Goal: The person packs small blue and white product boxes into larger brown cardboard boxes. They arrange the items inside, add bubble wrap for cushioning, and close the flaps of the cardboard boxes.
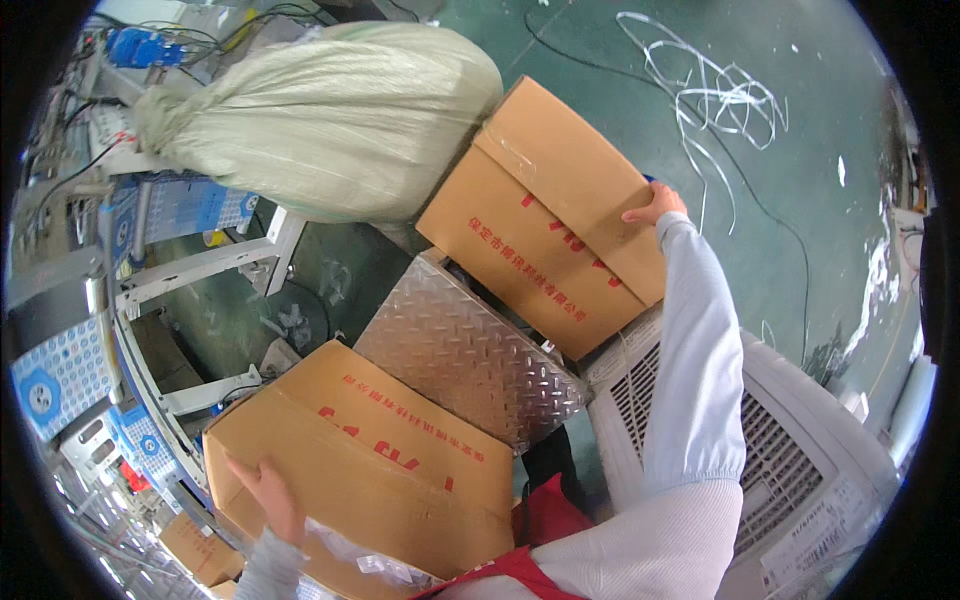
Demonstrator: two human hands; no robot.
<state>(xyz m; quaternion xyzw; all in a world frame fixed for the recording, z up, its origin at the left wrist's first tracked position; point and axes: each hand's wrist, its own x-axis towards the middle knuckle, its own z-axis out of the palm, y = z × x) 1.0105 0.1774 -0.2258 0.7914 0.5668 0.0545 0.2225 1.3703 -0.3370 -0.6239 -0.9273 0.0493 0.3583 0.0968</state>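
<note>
In front of me lies a brown cardboard box (390, 440) with red print, tilted against my body. My left hand (272, 497) rests at its left side, fingers stretched out and slightly blurred, lying along the cardboard. Farther off to the right, my right hand (657, 205) grips the edge of a second brown cardboard box (545, 225), thumb on its top and fingers over the side. Between the two boxes sits a metal tread-plate platform (470, 345). Crumpled clear plastic (365, 560) shows at the near box's lower edge.
A large pale woven sack (330, 120) bulges beyond the platform, touching the far box. A grey vented machine (770, 440) stands at right. White straps (720, 100) and a black cable (770, 215) lie on the green floor. White metal frames (200, 270) stand at left.
</note>
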